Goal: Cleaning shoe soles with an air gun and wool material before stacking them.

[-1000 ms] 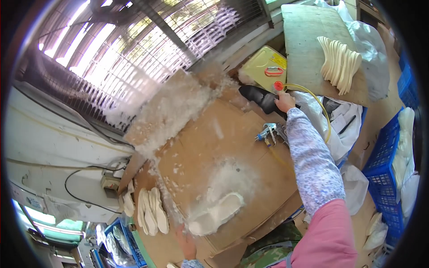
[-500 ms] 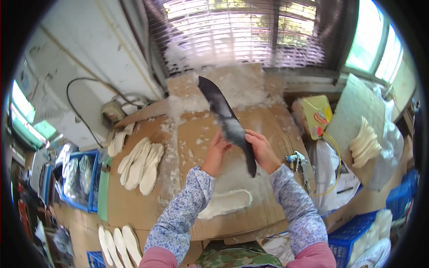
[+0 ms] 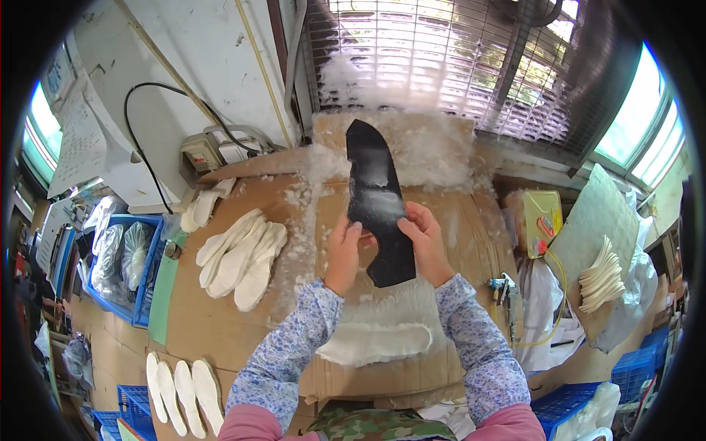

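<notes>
Above the cardboard-covered table [image 3: 471, 257], I hold up a flat black cut piece [image 3: 381, 239] with a curved outline and a notch on its near left side. It looks like a shoe-upper part, dusted pale over its middle. My left hand [image 3: 344, 253] pinches its left edge. At its right edge, my right hand [image 3: 429, 242] grips with the thumb on top. Nearer to me on the table lies a white fleecy insole [image 3: 376, 344]. Several cream insoles [image 3: 239, 257] are spread left of my left hand.
White fluff [image 3: 397, 151] litters the table's far end, below a wire-mesh window [image 3: 434, 66]. An air or spray gun [image 3: 506, 290] with a yellow hose sits at the right edge, near a yellow can [image 3: 542, 220]. Blue crates [image 3: 140, 305] stand at both sides.
The black piece has turned from a slanted, edge-on pose to face me more broadly and upright. Both hands have shifted their hold along its edges. The view has swung slightly.
</notes>
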The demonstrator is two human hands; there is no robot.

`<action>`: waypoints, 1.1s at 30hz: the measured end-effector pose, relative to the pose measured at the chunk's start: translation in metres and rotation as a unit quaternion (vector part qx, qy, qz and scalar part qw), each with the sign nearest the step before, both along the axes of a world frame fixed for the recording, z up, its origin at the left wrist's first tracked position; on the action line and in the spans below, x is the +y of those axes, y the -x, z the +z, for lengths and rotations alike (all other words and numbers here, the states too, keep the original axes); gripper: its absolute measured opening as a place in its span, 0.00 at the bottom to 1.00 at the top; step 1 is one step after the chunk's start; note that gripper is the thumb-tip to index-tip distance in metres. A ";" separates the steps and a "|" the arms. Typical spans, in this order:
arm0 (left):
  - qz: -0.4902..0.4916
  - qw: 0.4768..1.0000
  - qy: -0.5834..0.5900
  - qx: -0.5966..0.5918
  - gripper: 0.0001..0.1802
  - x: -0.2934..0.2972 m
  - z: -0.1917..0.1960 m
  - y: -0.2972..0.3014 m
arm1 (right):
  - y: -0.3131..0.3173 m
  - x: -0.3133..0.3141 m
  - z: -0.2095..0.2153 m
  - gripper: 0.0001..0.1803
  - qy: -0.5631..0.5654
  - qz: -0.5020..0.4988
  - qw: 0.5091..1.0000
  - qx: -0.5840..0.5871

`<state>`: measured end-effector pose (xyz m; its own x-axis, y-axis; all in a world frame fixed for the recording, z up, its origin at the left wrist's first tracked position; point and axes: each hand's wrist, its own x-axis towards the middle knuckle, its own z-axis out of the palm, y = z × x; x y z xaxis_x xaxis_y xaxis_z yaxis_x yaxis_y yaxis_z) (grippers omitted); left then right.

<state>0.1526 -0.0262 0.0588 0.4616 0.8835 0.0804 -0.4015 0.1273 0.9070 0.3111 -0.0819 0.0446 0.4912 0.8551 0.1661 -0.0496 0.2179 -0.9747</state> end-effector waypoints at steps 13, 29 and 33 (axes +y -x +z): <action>-0.215 0.973 0.060 -0.064 0.14 0.061 0.000 -0.032 | -0.074 0.030 0.014 0.23 -0.046 0.327 0.890 0.314; -0.374 0.848 0.307 -0.216 0.13 0.033 -0.004 -0.057 | -0.069 0.019 0.030 0.16 0.001 0.359 0.921 0.151; -0.299 0.890 0.315 -0.138 0.13 0.026 -0.005 -0.052 | -0.054 0.013 0.032 0.18 -0.039 0.303 0.943 0.132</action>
